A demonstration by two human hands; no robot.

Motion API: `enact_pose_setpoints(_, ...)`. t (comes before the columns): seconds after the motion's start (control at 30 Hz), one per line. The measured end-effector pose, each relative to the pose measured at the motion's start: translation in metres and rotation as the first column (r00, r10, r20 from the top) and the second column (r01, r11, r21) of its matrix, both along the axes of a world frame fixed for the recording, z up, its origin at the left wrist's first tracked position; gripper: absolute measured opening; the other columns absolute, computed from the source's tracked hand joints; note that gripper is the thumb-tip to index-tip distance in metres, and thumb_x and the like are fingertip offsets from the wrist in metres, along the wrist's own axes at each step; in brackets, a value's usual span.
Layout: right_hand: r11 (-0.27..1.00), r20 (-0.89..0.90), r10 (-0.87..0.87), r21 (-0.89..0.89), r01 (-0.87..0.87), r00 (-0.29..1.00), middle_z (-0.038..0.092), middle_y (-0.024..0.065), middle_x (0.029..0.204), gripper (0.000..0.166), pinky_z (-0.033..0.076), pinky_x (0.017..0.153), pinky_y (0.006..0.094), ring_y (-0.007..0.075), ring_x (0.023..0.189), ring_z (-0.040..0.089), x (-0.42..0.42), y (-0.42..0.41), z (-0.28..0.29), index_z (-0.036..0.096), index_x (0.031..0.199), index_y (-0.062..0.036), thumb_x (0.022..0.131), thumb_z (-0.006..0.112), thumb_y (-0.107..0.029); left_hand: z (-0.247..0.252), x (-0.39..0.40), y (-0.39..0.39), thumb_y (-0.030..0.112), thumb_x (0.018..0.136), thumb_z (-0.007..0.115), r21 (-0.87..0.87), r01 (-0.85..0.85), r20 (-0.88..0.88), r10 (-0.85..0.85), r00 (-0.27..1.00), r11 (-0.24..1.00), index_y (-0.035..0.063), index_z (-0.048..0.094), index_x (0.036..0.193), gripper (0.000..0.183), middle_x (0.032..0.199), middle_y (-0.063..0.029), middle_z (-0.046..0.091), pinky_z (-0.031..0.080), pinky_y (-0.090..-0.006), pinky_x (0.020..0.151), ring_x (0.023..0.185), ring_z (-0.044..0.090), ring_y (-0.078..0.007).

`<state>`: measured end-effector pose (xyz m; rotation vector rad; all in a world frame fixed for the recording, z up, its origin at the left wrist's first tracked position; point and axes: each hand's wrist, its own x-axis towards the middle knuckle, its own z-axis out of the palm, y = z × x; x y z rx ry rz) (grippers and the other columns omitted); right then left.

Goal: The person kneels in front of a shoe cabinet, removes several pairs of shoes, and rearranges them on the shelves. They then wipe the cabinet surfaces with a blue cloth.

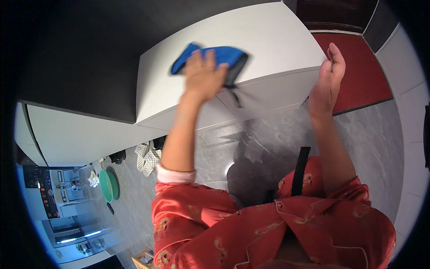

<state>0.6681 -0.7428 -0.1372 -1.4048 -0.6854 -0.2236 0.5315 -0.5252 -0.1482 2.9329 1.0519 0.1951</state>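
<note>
My left hand [203, 77] holds a blue and grey cloth [223, 55] flat under its spread fingers, on the white top of a low cabinet [268, 33]. Both hand and cloth are blurred. A dark strap or loop [237, 97] trails from the cloth over the cabinet's front edge. My right hand [324, 89] is raised beside the cabinet's right front corner, palm turned inward, with nothing in it. Whether it touches that corner I cannot tell.
Dark panels [84, 60] rise behind and left of the cabinet top. A red mat [362, 70] lies before a dark door [336, 13] at right. White slippers [149, 159] and a green basin [108, 185] stand on the grey tiled floor [137, 208]. A black strap [300, 171] hangs before me.
</note>
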Motion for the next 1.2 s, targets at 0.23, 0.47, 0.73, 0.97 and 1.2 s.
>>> enact_pose_setpoints(0.23, 0.991, 0.106, 0.075, -0.122, -0.062, 0.992, 0.032, 0.0197, 0.134, 0.054, 0.025, 0.104, 0.0406, 0.029, 0.123, 0.032, -0.013, 0.021, -0.017, 0.032, 0.13, 0.0036, 0.091, 0.04, -0.034, -0.042, -0.178, 0.156, 0.05, 0.092, 0.027, 0.234, -0.238, -0.218, 0.289, 0.932, 0.943, 0.0043, 0.019, 0.141, 0.067, 0.139, -0.0319, 0.024, 0.025, -0.0483, 0.105, 0.126, 0.029, -0.0472)
enact_pose_setpoints(0.47, 0.918, 0.579, -0.065, -0.285, 0.277, 0.813, 0.04, 0.0198, 0.13, 0.049, 0.021, 0.105, 0.044, 0.0314, 0.125, 0.031, 0.039, 0.046, -0.015, 0.041, 0.127, 0.0025, 0.092, 0.041, -0.033, -0.022, -0.084, 0.207, 0.042, 0.09, 0.032, -0.067, -0.515, -0.164, 0.5, 0.85, 0.854, 0.0024, 0.019, 0.14, 0.065, 0.142, -0.0277, 0.021, 0.022, -0.0499, 0.106, 0.129, 0.024, -0.046)
enact_pose_setpoints(0.73, 0.951, 0.443, -0.065, -0.245, 0.19, 0.894, 0.046, 0.0207, 0.126, 0.056, 0.029, 0.102, 0.0431, 0.0339, 0.121, 0.038, 0.057, 0.072, -0.029, 0.042, 0.127, 0.0018, 0.092, 0.039, -0.042, -0.04, 0.014, 0.332, 0.063, 0.075, 0.047, -0.157, -0.851, -0.032, 0.859, 0.511, 0.501, -0.0003, 0.016, 0.141, 0.096, 0.146, -0.0242, 0.013, 0.017, -0.0522, 0.107, 0.133, 0.017, -0.0396)
enact_pose_setpoints(0.97, 0.979, 0.475, -0.107, -0.102, 0.175, 0.874, 0.047, 0.022, 0.123, 0.062, 0.032, 0.099, 0.041, 0.0328, 0.116, 0.042, 0.069, 0.064, -0.029, 0.038, 0.127, 0.0064, 0.092, 0.04, -0.044, -0.014, 0.139, 0.233, 0.072, 0.066, 0.053, -0.118, -0.795, -0.063, 0.795, 0.604, 0.595, -0.0125, 0.015, 0.137, 0.117, 0.143, -0.0283, 0.019, 0.017, -0.0474, 0.106, 0.133, 0.02, -0.0361)
enact_pose_setpoints(1.2, 0.981, 0.522, -0.155, -0.019, 0.193, 0.839, 0.046, 0.0221, 0.123, 0.063, 0.032, 0.098, 0.0432, 0.0357, 0.116, 0.042, 0.076, 0.057, -0.035, 0.038, 0.126, 0.0064, 0.091, 0.041, -0.047, 0.03, 0.265, 0.03, 0.057, 0.079, 0.048, -0.227, -0.438, -0.057, 0.437, 0.897, 0.87, -0.0033, 0.018, 0.14, 0.091, 0.143, -0.0313, 0.014, 0.01, -0.0595, 0.104, 0.134, 0.012, -0.046)
